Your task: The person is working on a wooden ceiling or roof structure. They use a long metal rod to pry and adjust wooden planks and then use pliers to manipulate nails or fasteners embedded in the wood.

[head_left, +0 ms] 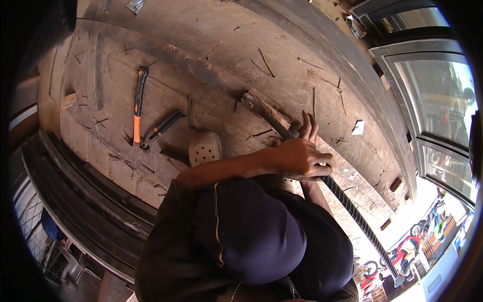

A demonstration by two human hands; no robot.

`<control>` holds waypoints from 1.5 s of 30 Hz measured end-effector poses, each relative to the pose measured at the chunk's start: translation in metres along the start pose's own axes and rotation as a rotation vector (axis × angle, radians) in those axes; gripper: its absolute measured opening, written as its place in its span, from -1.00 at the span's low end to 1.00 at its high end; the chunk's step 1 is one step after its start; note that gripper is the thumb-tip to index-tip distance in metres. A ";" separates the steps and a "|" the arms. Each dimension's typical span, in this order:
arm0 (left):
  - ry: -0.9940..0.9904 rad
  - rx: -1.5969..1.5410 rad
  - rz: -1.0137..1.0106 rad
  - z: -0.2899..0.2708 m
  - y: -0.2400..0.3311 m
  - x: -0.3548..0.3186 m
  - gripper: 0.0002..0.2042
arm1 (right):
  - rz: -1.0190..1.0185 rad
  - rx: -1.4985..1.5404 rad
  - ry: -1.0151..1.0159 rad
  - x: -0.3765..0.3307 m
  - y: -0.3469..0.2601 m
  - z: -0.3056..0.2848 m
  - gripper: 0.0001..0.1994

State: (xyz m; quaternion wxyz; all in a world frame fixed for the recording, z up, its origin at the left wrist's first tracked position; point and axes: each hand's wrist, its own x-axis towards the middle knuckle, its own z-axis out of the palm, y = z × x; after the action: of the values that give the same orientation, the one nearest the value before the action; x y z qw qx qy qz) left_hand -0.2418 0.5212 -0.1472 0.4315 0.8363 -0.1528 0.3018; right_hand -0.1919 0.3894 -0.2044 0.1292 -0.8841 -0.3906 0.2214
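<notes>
A long dark ribbed bar (354,211) slants from the board in the middle toward the lower right. My left hand (299,158) reaches across from the left and is closed around the bar, with two fingers (309,126) showing raised beside it; whose they are is unclear. My right forearm (317,195) comes up from below, and its hand is mostly hidden behind the left one. The bar's far end lies on a worn wooden board (347,163). Below the hands, a beige clog with holes (205,148) shows by my left arm.
On the left lie a tool with a black and orange handle (140,100) and black pliers (163,127). Bent nails (266,63) and a long beam (201,63) are on the dusty floor. A glass-paned frame (435,95) stands at right; stacked dark planks (95,201) at lower left.
</notes>
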 end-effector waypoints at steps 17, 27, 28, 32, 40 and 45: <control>-0.080 0.087 -0.010 0.002 -0.002 0.002 -0.81 | 0.504 -0.714 -0.222 -0.195 0.032 -0.368 -0.53; -0.223 0.203 -0.060 0.002 -0.002 0.001 -0.83 | 0.368 -0.613 0.005 -0.194 0.120 -0.282 -0.58; -0.248 0.263 -0.037 0.013 -0.002 -0.005 -0.83 | 0.292 -0.775 -0.003 -0.211 0.151 -0.270 -0.59; -0.376 0.284 -0.109 0.014 -0.005 0.003 -0.67 | 0.204 -0.580 0.156 -0.232 0.184 -0.256 -0.55; -0.372 0.435 -0.136 0.039 -0.017 -0.016 -0.49 | 0.070 -0.366 0.178 -0.176 0.254 -0.152 -0.45; -0.457 0.329 -0.227 0.024 -0.019 -0.028 -0.60 | 0.335 -0.167 -0.012 -0.171 0.189 -0.116 -0.44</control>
State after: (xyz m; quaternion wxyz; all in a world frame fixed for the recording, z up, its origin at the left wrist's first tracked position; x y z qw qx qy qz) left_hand -0.2446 0.5130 -0.1872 0.2756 0.9529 -0.1006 0.0762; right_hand -0.1169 0.1297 -0.1300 0.0146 -0.9431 -0.2559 0.2118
